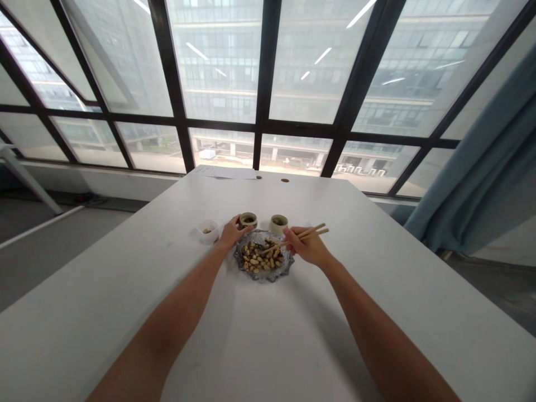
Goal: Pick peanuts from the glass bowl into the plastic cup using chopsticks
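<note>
My right hand (pixel 304 244) is closed around a pair of wooden chopsticks (pixel 312 231). Their tips reach into a scalloped clear glass dish (pixel 262 276) among peanuts (pixel 256 259) mixed with darker pieces. Just behind the dish, the thumb and fingers of my left hand (pixel 231 230) are wrapped about a small cup (pixel 248 220) with a dark inside. A second pale green cup (pixel 278 223) stands to its right, behind the dish and close to my right hand. Whether the chopsticks pinch a piece is too small to tell.
Left of my left hand sits a small white square container (pixel 208 231) with a little something brown in it. Papers (pixel 224 172) lie at the far edge of the white table (pixel 251 346), near round holes in its top. Windows rise beyond; a blue curtain (pixel 481 162) hangs at right.
</note>
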Available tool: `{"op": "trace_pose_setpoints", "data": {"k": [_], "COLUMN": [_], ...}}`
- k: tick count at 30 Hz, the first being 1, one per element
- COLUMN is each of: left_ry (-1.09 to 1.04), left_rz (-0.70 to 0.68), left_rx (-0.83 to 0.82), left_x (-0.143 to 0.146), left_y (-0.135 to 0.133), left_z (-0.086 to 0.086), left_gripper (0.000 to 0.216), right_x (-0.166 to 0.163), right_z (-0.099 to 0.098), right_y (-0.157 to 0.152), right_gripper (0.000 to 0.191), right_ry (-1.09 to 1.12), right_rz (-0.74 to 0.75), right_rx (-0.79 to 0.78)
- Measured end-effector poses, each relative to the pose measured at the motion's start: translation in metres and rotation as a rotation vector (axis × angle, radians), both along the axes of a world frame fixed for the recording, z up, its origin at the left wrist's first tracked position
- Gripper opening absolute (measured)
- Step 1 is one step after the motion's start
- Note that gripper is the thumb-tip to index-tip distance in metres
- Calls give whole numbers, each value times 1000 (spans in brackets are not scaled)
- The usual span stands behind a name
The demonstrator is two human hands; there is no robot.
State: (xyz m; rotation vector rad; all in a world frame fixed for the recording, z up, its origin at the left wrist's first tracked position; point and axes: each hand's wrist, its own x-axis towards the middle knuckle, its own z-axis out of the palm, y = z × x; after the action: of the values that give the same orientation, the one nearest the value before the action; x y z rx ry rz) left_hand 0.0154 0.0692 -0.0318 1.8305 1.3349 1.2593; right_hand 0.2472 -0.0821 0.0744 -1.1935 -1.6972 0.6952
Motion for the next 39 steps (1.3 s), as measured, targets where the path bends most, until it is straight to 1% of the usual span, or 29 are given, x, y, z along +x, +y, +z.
{"op": "trace_pose_setpoints", "data": {"k": [4, 6, 7, 9, 11, 14, 16, 17, 19, 21, 23, 25, 29, 32, 34, 36, 38, 39], "left_ry": [53, 45, 40, 23, -7, -80, -122, -135, -151, -158, -165, -176, -197, -201, -205, -215, -224, -225], "left_rz": [18, 11, 9, 8, 13, 6, -19, -35, -64, -81, -89, -91, -94, -96, -100, -105, -106, -104], "left_rx": [29, 36, 36, 36, 32, -3, -32, -41, -49, -49, -47, -48, -58, -70, -76, -77, -75, -75], "left_x": [0, 0, 0, 0, 0, 1, 0, 0, 0, -1, -1, -1, -1, -2, -2, -2, -2, -2], "left_y": [1, 1, 1, 0, 0, 0, -1, -1, -1, -2, -2, -3, -4, -4, -3, -3, -3, -3], "left_z": [-1, -1, -2, -2, -2, -1, -1, -1, 0, -1, -1, -1, -1, -1, -1, -2, -2, -2], "left_gripper": [70, 72, 72, 72, 68, 60, 58, 58, 60, 63, 65, 65, 64, 66, 69, 71, 71, 71], "right_x": [14, 18, 17, 13, 5, -5, -9, -9, -9, -9, -10, -11, -4, 4, 7, 7, 4, 3], "right_z": [18, 25, 27, 25, 17, 3, 1, 2, 8, 13, 15, 10, -3, 0, 6, 11, 12, 11], "right_y": [-7, -11, -12, -13, -10, -4, -2, -3, -6, -11, -13, -11, 1, 3, 0, -4, -7, -6], "right_gripper": [59, 61, 61, 60, 58, 52, 52, 53, 56, 58, 58, 57, 55, 57, 60, 63, 63, 63], "right_ry": [73, 29, -3, -44, -30, 46, 118, 157, 202, 164, 98, 93, 159, 191, 197, 151, 94, 81], "right_rz": [-141, -147, -122, -61, -24, -31, -61, -76, -64, 16, 83, 68, -66, -137, -124, -46, 21, 27], "right_rx": [65, 73, 63, 25, 0, 20, 38, 28, -54, -179, -252, -234, -93, -49, -94, -195, -270, -277]}}
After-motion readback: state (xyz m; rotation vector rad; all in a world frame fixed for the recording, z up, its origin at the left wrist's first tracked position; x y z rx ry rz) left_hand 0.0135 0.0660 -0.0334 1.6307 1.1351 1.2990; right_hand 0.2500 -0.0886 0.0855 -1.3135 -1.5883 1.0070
